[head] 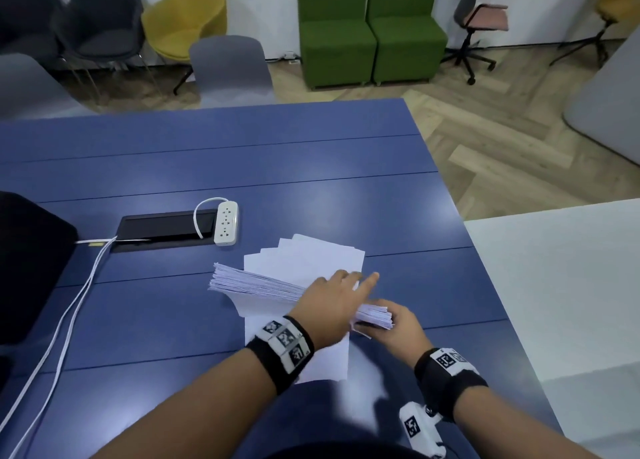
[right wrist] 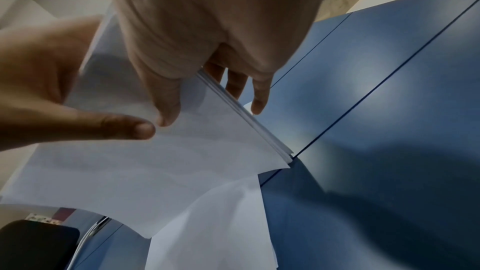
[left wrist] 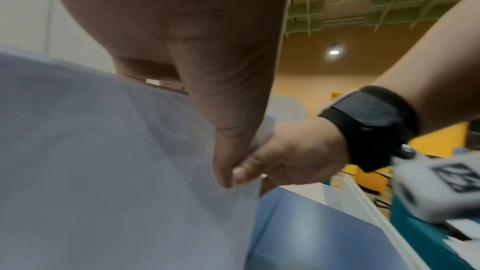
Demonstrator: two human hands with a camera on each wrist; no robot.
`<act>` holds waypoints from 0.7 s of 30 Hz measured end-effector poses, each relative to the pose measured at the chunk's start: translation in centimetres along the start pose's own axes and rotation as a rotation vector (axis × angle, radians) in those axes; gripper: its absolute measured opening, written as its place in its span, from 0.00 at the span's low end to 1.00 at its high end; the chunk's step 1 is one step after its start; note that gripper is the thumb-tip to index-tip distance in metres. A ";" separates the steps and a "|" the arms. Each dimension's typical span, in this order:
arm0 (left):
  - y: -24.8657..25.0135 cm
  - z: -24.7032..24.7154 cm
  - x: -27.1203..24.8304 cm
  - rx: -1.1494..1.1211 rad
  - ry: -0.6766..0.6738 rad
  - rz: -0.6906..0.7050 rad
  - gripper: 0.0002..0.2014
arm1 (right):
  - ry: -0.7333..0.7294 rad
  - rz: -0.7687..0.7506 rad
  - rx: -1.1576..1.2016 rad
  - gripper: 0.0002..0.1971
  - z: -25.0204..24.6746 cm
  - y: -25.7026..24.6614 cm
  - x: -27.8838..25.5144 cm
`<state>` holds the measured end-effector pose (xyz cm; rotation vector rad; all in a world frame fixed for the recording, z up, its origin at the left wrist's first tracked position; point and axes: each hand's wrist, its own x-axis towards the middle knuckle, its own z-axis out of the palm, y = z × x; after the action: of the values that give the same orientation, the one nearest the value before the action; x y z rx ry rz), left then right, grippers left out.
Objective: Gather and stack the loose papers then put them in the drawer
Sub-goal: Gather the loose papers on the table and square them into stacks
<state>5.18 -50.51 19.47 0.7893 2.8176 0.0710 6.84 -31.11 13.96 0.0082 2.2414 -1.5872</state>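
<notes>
Right hand [head: 398,323] is pinching the near corner of the paper stack [head: 263,285], thumb on top; left hand [head: 337,303] is lying flat across it, fingers straight. Stack is hanging tilted just above loose sheets [head: 311,258] on the blue table [head: 311,168]. Risk: one-corner pinch lets the fanned far edge spill. No drawer showing; no containers in sight

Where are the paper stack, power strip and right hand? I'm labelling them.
paper stack [head: 249,282]: head view, fanned left edge.
power strip [head: 227,222]: head view, socket face.
right hand [head: 403,327]: head view, back of hand.
</notes>
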 end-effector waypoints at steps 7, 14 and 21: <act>-9.8 -1.5 -3.0 0.051 -0.283 -0.198 0.33 | -0.087 -0.118 -0.204 0.32 0.4 -0.2 0.7; -12.3 -1.4 -5.3 0.154 -0.250 -0.274 0.13 | -0.146 -0.182 -0.303 0.28 1.9 -1.6 1.3; -12.9 -6.3 -8.6 -0.178 -0.135 -0.344 0.10 | 0.032 -0.116 0.088 0.15 -1.9 -8.0 1.8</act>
<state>4.37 -65.95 25.95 0.2551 2.7266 0.2011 2.74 -32.61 21.16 -0.0741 2.2303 -1.7577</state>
